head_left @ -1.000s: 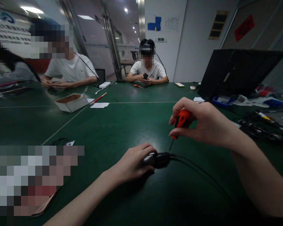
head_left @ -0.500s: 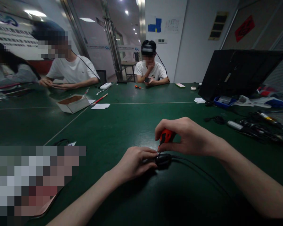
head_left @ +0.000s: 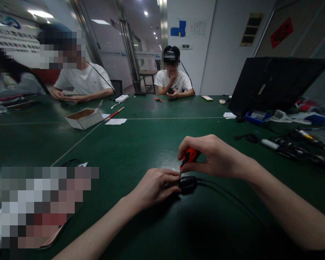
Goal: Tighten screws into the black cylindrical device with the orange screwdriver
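1. One small rounded black plastic device (head_left: 188, 183) lay on the dark green table (head_left: 141, 151), in front of the wearer; one thin black cable (head_left: 227, 193) ran from its right end. No lettering could be made out on it.
2. The left hand (head_left: 154, 186) held the device's left end, its fingers drawn narrow and covering that part.
3. The right hand (head_left: 209, 155) gripped one red-and-black screwdriver (head_left: 190, 156) by its stubby handle, its thin shaft pointing down beside the left fingertips. Whether the tip touched the device could not be told.
4. Farther off lay a second screwdriver (head_left: 158, 99), orange-red and black, near one seated person (head_left: 186, 80) in a white T-shirt. Two more people sat at the left, making three.
5. One open white cardboard box (head_left: 88, 122) stood left of centre; one large black monitor (head_left: 276, 86) stood at the right, one blue plastic tray (head_left: 257, 117) near its base.
6. Writing showed on the white wall sign (head_left: 13, 39) and the glass door (head_left: 148, 55), too blurred to read. One red paper diamond (head_left: 281, 32) bore a single dark character.
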The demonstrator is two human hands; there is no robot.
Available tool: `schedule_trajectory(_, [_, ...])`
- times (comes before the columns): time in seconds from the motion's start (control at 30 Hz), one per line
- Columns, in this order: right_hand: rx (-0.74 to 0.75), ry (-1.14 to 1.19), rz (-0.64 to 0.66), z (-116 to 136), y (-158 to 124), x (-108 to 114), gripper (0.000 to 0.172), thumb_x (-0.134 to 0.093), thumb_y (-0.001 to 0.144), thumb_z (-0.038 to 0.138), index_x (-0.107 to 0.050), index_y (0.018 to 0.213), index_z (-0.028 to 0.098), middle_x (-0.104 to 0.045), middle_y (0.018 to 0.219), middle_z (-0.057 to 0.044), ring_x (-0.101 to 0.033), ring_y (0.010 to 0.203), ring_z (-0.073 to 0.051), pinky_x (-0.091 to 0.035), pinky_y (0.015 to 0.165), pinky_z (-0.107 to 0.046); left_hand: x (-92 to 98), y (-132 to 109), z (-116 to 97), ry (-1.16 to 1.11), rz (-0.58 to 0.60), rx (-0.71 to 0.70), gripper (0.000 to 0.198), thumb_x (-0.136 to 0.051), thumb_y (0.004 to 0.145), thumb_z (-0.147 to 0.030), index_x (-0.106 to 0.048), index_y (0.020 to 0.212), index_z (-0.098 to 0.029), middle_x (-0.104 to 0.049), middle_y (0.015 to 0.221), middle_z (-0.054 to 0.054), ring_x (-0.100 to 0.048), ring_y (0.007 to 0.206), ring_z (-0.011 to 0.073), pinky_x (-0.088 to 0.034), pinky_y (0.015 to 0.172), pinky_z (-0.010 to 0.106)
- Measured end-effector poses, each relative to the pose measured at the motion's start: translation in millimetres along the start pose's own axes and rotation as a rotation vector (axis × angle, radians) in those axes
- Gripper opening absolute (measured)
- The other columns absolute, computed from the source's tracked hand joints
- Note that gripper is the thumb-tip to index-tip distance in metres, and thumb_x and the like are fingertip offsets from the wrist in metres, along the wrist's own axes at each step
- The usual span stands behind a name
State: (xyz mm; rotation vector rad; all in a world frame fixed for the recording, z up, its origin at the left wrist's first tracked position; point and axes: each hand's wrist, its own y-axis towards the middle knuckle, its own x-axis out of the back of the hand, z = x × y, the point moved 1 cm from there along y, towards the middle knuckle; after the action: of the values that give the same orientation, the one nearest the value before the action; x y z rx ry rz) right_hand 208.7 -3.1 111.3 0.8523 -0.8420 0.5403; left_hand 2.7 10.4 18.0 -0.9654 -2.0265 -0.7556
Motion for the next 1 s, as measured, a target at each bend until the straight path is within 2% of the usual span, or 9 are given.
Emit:
schedule_trajectory(0.3, [0.030, -0.017, 0.008, 2, 2, -1, 0.017, -0.069, 0.084, 0.019, -0.054, 0.093, 0.017, -0.062, 0.083, 0.002, -0.058, 0.071, -0.009, -0.042, 0.064, -0.019, -0.5, 0, 1, 0.029, -0.004, -0.027, 0.021, -0.060, 0.091, -0.022, -0.071, 0.109, -0.024, -0.071, 0.106, 0.004, -0.069, 0.088, 0.0196, -0.051, 0.070, 0.024])
schedule_trajectory(0.5, [0.036, -0.252, -0.013, 11, 2, -5, 0.016, -0.067, 0.086, 0.026, -0.053, 0.087, 0.017, -0.060, 0.076, 0.001, -0.053, 0.061, -0.009, -0.034, 0.054, -0.021, -5.3, -2, 6, 0.036, -0.030, -0.015, 0.016, -0.060, 0.090, -0.020, -0.072, 0.101, -0.020, -0.072, 0.097, 0.004, -0.069, 0.081, 0.0182, -0.051, 0.069, 0.024])
schedule_trajectory(0.6, [0.038, -0.282, 0.030, 18, 0, -5, 0.018, -0.064, 0.088, 0.030, -0.053, 0.093, 0.017, -0.061, 0.079, 0.001, -0.054, 0.061, -0.010, -0.032, 0.053, -0.022, -6.6, -2, 7, 0.028, -0.022, -0.035, 0.014, -0.059, 0.091, -0.020, -0.071, 0.098, -0.021, -0.072, 0.099, 0.003, -0.069, 0.082, 0.0171, -0.050, 0.069, 0.022])
schedule_trajectory(0.73, [-0.018, -0.252, 0.142, 28, 0, 0, 0.016, -0.056, 0.089, 0.019, -0.050, 0.103, 0.018, -0.062, 0.089, 0.000, -0.055, 0.069, -0.011, -0.034, 0.056, -0.022, -6.9, -1, 6, 0.025, -0.027, -0.057, 0.015, -0.058, 0.092, -0.019, -0.072, 0.096, -0.021, -0.072, 0.101, 0.003, -0.069, 0.082, 0.0165, -0.049, 0.067, 0.022])
schedule_trajectory(0.87, [-0.017, -0.343, 0.153, 33, 4, 2, 0.006, -0.052, 0.092, 0.022, -0.049, 0.095, 0.019, -0.059, 0.080, 0.002, -0.049, 0.061, -0.010, -0.030, 0.053, -0.023, -7.1, -1, 6, 0.038, -0.031, -0.040, 0.015, -0.059, 0.090, -0.017, -0.073, 0.093, -0.021, -0.073, 0.094, 0.002, -0.068, 0.078, 0.0170, -0.049, 0.065, 0.023])
schedule_trajectory(1.0, [0.002, -0.493, 0.123, 38, 12, -2, 0.015, -0.055, 0.092, 0.034, -0.050, 0.088, 0.020, -0.058, 0.071, 0.003, -0.045, 0.054, -0.011, -0.023, 0.049, -0.025, -7.8, -1, 7, 0.046, -0.051, -0.024, 0.013, -0.062, 0.086, -0.016, -0.073, 0.091, -0.021, -0.073, 0.090, 0.001, -0.068, 0.075, 0.0174, -0.049, 0.064, 0.023])
